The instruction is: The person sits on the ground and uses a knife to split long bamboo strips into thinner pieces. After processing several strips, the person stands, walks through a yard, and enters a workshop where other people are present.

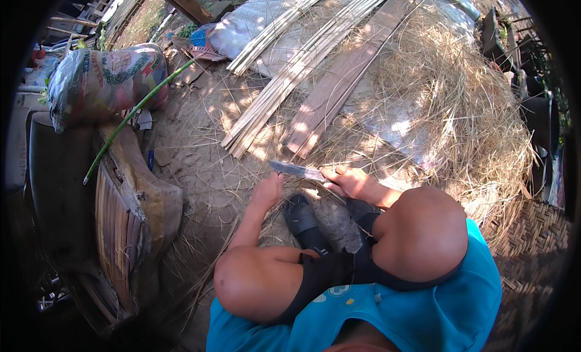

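Looking down past two bent knees, we see a knife [296, 170] lying level between the two hands, in front of the shoes [301, 218] and just below the near end of a brown plank [339, 89]. Our right hand [349, 181] is wrapped around its handle end, the blade pointing left. Our left hand [264, 193] is curled close to the blade's tip; we cannot tell whether its fingers pinch a thin strip or only rest against the knife.

Printing shows most on the stuffed sack [115, 80] at the left, where green and red figures run over crumpled plastic, bent too much for us to read with certainty. Our turquoise shirt [411, 319] carries a small white and yellow print near its front, and one shoe has a pale mark too small to make out.

A green pole [136, 113] slants across the sack, its lower end over a curved wooden piece [163, 201] beside upright slats [115, 222]. Ahead of us, two bundles of pale split strips [308, 68] run away beside the plank, partly over pale sheeting [248, 25]. Straw-like shavings [463, 104] heap at the right, above a woven mat [535, 249].
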The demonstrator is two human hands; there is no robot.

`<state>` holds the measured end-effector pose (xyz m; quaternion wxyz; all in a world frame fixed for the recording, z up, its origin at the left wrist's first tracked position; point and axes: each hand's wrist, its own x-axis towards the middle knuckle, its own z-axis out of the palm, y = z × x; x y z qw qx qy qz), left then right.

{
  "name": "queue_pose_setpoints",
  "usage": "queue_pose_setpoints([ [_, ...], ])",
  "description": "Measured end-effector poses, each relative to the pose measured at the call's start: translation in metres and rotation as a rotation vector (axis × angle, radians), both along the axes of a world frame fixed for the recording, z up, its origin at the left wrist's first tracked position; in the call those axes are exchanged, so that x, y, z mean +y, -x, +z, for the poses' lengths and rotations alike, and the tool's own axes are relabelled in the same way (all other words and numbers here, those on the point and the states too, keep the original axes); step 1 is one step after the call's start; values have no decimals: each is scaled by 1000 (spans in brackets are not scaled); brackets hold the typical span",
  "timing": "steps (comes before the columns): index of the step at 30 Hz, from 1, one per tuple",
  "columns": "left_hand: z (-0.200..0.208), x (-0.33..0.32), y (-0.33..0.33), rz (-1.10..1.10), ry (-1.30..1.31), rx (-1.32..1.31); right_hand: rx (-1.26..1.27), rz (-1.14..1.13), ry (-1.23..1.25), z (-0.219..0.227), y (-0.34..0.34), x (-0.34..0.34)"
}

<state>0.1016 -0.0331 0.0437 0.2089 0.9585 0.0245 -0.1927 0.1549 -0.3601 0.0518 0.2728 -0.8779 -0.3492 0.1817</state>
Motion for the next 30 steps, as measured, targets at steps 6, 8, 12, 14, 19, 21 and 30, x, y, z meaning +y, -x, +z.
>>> queue_pose_setpoints([
  [6, 15, 14, 50, 29, -107, 71, -241, -996, 344, -3, -171, -184],
  [8, 8, 21, 53, 76, -29, -4, -255, -1009, 217, -11, -193, -189],
  [12, 1, 29, 41, 274, 369, 170, -145, -414, -113, -1, -83, -35],
  [14, 5, 33, 43, 271, 396, 122, -104, -103, -23, 5, -40, -13],
  [19, -17, 105, 116, 376, 353, 277, -368, -517, 46, -22, -114, -87],
  [21, -20, 99, 108, 390, 373, 358, -54, -589, -49, -8, -107, -64],
  [30, -43, 46, 44, 278, 397, 43, -213, -505, 113, -4, -110, -86],
])
